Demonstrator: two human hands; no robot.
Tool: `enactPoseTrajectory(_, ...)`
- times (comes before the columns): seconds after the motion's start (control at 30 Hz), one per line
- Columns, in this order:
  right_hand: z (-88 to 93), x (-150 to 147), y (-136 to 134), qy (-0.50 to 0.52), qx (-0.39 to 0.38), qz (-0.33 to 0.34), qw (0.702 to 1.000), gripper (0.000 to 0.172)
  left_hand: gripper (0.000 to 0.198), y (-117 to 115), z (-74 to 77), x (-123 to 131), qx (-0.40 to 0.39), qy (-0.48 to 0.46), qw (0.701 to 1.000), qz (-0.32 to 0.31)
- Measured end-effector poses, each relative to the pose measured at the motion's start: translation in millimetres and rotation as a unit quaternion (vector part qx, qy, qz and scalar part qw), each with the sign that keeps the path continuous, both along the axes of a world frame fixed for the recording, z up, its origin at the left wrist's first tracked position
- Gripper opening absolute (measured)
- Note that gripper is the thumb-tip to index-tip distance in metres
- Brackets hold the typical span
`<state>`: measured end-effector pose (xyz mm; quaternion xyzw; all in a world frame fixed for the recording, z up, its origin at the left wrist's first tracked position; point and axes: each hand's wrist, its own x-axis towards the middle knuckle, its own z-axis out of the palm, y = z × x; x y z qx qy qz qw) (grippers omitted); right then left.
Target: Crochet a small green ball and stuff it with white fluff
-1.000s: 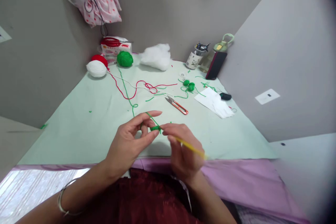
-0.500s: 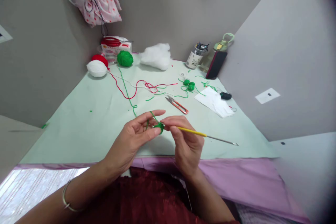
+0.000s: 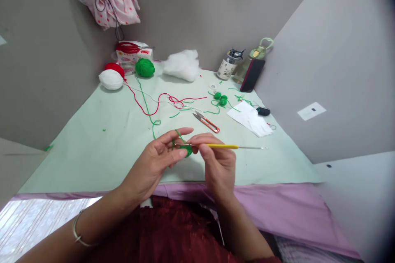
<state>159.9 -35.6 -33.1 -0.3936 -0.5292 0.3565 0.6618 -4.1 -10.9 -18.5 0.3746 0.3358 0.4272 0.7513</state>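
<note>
My left hand (image 3: 157,160) pinches a small green crocheted piece (image 3: 186,150) between thumb and fingers, with green yarn (image 3: 149,111) looped over its forefinger and trailing back to a green yarn ball (image 3: 145,67). My right hand (image 3: 216,160) grips a yellow-handled crochet hook (image 3: 222,146). The hook lies almost level, its tip at the green piece and its metal end pointing right. Both hands hover above the near part of the pale green table cover (image 3: 101,148).
White (image 3: 110,79) and red (image 3: 115,67) yarn balls, a box (image 3: 134,54) and white stuffing (image 3: 181,65) sit at the back. Red-handled snips (image 3: 206,121), small green pieces (image 3: 221,99), white paper (image 3: 250,118), a jar (image 3: 227,67), a phone (image 3: 252,74) and a bottle (image 3: 261,51) lie to the right.
The crochet hook has swung from pointing down-right to nearly level, and its tip now reaches into the green piece. Both hands stayed close together and rose slightly.
</note>
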Motion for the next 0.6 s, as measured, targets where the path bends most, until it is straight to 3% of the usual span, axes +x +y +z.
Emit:
enactPoseTrajectory(0.23,-1.5,3,0,0.055,-0.036,0.017,0.998,0.022,0.03,-2,-2.2,-5,0.062,0.062,0.996,0.014)
enactPoseTrajectory(0.37,1.4,2,-7,-0.071,0.036,-0.04,0.996,0.022,0.029,-3,-2.3,-6,0.092,0.087,0.991,0.036)
enactPoseTrajectory(0.43,-1.3,-1,-9,-0.187,0.115,-0.079,0.972,0.023,0.03,-5,-3.3,-5,0.117,0.114,0.985,0.059)
enactPoseTrajectory(0.5,-7.0,-4,-10,-0.3,0.203,-0.116,0.925,0.025,0.032,-7,-4.1,-3,0.133,0.133,0.979,0.083)
enactPoseTrajectory(0.6,-14.8,-5,-8,-0.388,0.274,-0.177,0.862,0.03,0.042,-7,-3.7,-1,0.074,0.077,0.993,0.054)
